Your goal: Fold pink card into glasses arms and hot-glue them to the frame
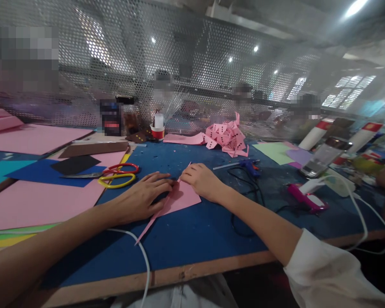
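A piece of pink paper [181,197] lies on the blue table [208,239], with a narrow folded strip along its left edge that runs down to a pointed end. My left hand [147,194] rests on this folded edge, its fingers spread and lying nearly flat. At the upper end of the fold, my right hand [197,179] presses the paper with its fingers bent together. Left of my left hand are scissors [117,175] with red and yellow handles. Behind both hands sits a heap of folded pink paper pieces [226,136] with dark dots.
A blue glue gun [252,167] with a black cable lies to the right, near a magenta device [306,199]. Coloured sheets [48,203] cover the left side. A red-and-white cup [157,131] stands at the back; a white cable [144,256] crosses the front edge.
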